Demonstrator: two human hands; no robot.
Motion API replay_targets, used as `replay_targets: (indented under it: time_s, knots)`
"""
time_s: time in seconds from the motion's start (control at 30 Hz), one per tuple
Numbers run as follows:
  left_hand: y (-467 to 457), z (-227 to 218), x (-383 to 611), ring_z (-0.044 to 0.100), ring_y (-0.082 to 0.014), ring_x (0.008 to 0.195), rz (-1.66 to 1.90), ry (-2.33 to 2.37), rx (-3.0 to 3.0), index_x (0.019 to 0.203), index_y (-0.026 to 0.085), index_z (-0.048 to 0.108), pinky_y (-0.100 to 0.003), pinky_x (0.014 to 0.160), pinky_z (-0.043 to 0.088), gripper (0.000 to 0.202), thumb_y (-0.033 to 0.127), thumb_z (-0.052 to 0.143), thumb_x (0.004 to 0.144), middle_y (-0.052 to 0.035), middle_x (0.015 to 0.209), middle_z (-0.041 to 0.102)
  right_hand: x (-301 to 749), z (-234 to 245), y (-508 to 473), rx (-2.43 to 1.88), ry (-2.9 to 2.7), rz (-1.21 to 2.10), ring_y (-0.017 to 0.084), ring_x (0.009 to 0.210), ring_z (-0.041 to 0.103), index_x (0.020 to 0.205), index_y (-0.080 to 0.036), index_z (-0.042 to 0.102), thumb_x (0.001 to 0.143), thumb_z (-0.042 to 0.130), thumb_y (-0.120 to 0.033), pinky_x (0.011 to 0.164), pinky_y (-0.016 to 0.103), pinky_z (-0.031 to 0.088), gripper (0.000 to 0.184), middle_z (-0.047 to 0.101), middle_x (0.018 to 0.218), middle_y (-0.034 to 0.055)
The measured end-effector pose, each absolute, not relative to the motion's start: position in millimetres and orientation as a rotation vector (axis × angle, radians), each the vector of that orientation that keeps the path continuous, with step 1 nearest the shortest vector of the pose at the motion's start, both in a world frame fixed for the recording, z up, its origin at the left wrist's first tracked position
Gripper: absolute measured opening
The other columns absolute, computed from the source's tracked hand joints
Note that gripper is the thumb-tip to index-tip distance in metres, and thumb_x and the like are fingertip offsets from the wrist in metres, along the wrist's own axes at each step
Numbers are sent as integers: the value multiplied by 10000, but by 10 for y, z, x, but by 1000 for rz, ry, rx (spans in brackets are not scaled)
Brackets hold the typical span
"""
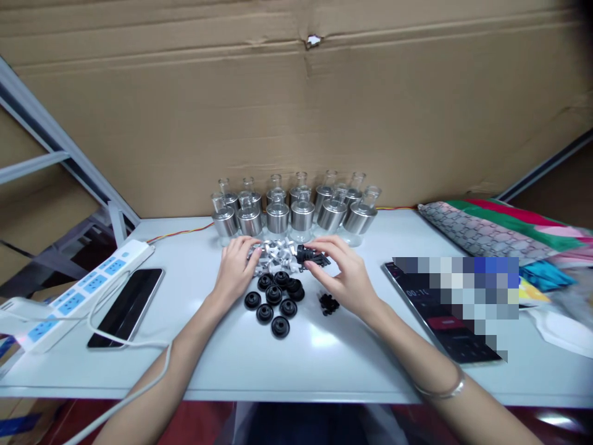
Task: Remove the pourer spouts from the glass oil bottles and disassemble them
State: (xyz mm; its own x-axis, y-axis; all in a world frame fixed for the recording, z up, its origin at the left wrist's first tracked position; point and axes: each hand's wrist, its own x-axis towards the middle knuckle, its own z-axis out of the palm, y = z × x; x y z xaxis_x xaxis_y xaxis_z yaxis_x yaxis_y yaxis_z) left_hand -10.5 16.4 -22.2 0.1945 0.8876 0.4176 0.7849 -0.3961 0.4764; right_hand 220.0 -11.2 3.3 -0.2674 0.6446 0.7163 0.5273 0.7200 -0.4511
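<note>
My left hand (238, 266) is at the left edge of a pile of small white plastic parts (278, 254), its thumb and fingers curled together. What lies between those fingertips I cannot make out. Thumb and fingers of my right hand (340, 272) close round a black ribbed plastic piece (303, 252) at the pile's right side. More thin black parts (320, 260) lie under that hand. Nearer me are several round black stepped caps (273, 295), and a cluster of tiny black pieces (328, 303) sits to their right.
Two rows of glass bottles with metal sleeves (302, 215) stand behind the pile, before a cardboard wall (296, 123). On the left are a power strip (88, 290), a white cable (139, 342) and a dark phone (127, 307). A tablet-like device (435, 315) and colourful fabric (514, 228) lie right.
</note>
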Motion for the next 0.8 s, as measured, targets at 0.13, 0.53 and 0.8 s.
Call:
replay_targets:
  time_s: [0.13, 0.53, 0.8]
  knots:
    - [181, -194, -147, 500, -221, 1068, 1052, 1631, 2270, 1057, 197, 582, -385, 939, 346, 256, 311, 372, 964, -51, 1082, 601, 2083, 65, -61, -889, -2181, 180, 236, 939, 564, 1005, -161, 620, 885, 560, -265, 831, 425, 485, 169, 617, 1008, 112]
    - [195, -114, -247, 508, -212, 1061, 1159, 1630, 2359, 1049, 193, 580, -357, 910, 354, 226, 296, 403, 955, -52, 1070, 611, 1385, 337, -137, -811, -2932, -25, 271, 1035, 498, 892, -126, 674, 835, 560, -201, 836, 398, 403, 147, 599, 1049, 128]
    - [185, -84, -238, 520, -208, 1046, 1166, 1624, 2337, 1033, 187, 585, -349, 889, 358, 207, 273, 416, 949, -46, 1056, 626, 1325, 320, -153, -911, -2941, -77, 265, 1034, 507, 896, -113, 681, 822, 549, -165, 825, 395, 380, 159, 613, 1034, 130]
